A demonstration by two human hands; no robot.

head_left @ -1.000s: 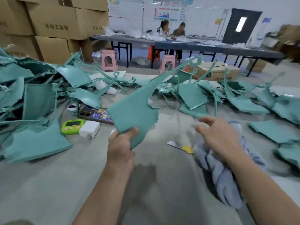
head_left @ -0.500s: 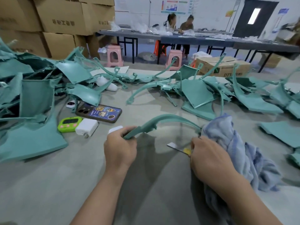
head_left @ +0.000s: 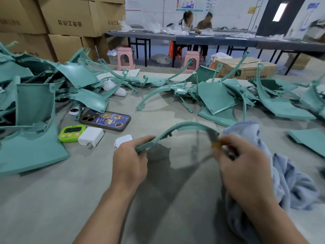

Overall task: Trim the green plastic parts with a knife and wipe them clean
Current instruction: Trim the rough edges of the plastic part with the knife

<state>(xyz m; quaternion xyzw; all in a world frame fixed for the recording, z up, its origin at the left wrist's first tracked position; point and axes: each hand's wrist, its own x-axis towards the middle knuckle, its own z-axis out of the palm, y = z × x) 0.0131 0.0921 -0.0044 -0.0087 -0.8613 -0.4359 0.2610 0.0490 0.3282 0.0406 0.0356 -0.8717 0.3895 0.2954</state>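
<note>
My left hand (head_left: 129,164) grips the near end of a curved green plastic part (head_left: 186,126), seen edge-on as an arch above the grey table. My right hand (head_left: 244,168) is blurred and holds the knife (head_left: 215,144), a thin blade with a yellow band, at the arch's right end. A blue cloth (head_left: 288,176) lies bunched under and behind my right hand and forearm.
Heaps of green parts lie at the left (head_left: 33,106) and across the back right (head_left: 228,97). A phone (head_left: 105,119), green timer (head_left: 72,132), white charger (head_left: 90,136) and small white case (head_left: 123,140) sit left of my hand. Cardboard boxes (head_left: 70,20) and two seated people (head_left: 196,21) are behind.
My left hand tipped the green part from upright and flat-on to edge-on and lower. My right hand left the cloth and picked the knife up from the table, bringing it to the part's right end.
</note>
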